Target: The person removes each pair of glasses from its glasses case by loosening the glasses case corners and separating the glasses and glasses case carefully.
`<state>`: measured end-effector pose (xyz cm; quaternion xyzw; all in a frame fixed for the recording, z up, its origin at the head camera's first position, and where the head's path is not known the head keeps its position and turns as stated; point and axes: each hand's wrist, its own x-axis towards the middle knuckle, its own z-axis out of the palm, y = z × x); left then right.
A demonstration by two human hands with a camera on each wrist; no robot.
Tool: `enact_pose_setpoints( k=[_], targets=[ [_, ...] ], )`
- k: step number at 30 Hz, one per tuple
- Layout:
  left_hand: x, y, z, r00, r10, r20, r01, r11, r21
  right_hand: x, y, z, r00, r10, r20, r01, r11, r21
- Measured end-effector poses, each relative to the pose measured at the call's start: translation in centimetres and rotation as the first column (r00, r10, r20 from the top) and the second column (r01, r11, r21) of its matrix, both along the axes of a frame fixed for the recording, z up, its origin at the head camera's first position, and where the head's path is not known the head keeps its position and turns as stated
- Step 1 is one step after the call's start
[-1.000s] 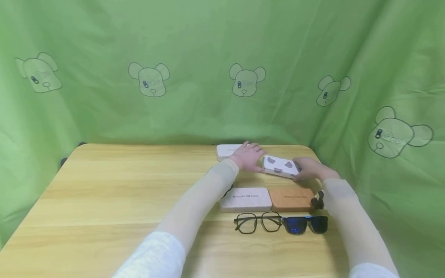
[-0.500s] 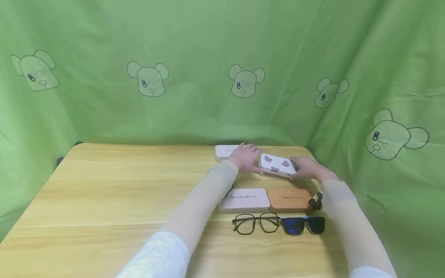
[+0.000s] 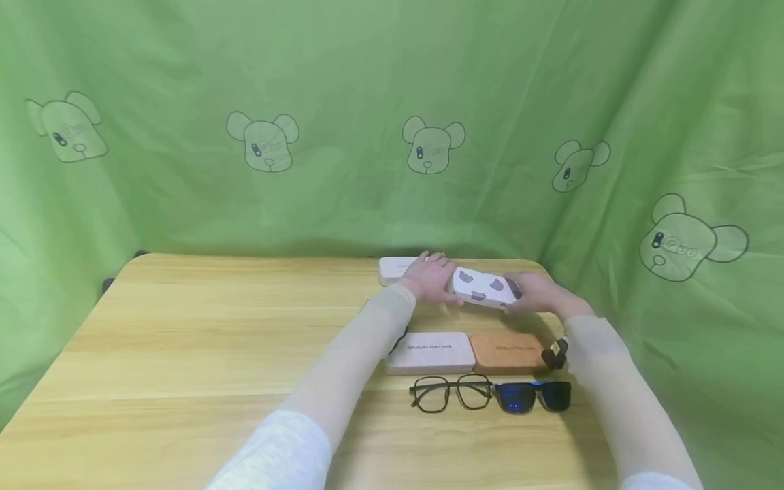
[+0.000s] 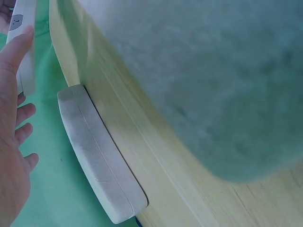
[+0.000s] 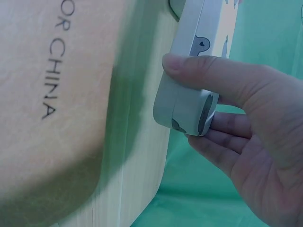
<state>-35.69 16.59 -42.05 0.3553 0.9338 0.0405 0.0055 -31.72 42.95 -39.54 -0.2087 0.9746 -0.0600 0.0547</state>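
My right hand (image 3: 539, 292) grips the right end of a white glasses case (image 3: 480, 287) with grey bear patches, held up over the far right of the table. In the right wrist view the thumb (image 5: 189, 68) lies on the near side of this case and the fingers on its far side. My left hand (image 3: 429, 280) is at the case's left end. In the left wrist view its thumb (image 4: 19, 49) overlaps the case's side, while the other fingers (image 4: 24, 132) are spread and loosely bent past its end. Whether they press on it is unclear.
A white case (image 3: 392, 270) lies behind the left hand at the table's back edge. Nearer, a pale lettered case (image 3: 431, 355) and an orange case (image 3: 508, 355) lie side by side. Black-framed glasses (image 3: 433, 395) and dark sunglasses (image 3: 517, 399) lie in front. Green curtains surround the table (image 3: 214, 340).
The right hand has moved the patterned case slightly left, bringing its left end up to the left hand's thumb and fingers. The left hand has hardly moved.
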Motion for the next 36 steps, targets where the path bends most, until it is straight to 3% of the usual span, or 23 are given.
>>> enact_pose_setpoints(
  k=[14, 23, 29, 36],
  targets=[
    [1.0, -1.0, 1.1, 0.999, -0.03, -0.019, 0.031, 0.997, 0.069, 1.4, -0.4, 1.2, 0.999, 0.01, -0.034, -0.011, 1.0, -0.026],
    [1.5, -3.3, 2.0, 0.998, -0.056, -0.026, 0.058, 0.992, 0.11, 2.2, -2.1, 2.3, 0.997, 0.028, -0.076, -0.028, 1.0, -0.003],
    [1.8, -4.8, 2.3, 0.994, -0.078, -0.082, 0.087, 0.99, 0.108, 2.8, -3.0, 2.5, 0.994, 0.03, -0.109, -0.029, 1.0, 0.008],
    [2.4, -6.6, 3.3, 0.994, -0.066, -0.092, 0.077, 0.99, 0.117, 3.0, -4.2, 3.3, 0.991, 0.035, -0.128, -0.037, 0.999, -0.014]
  ],
)
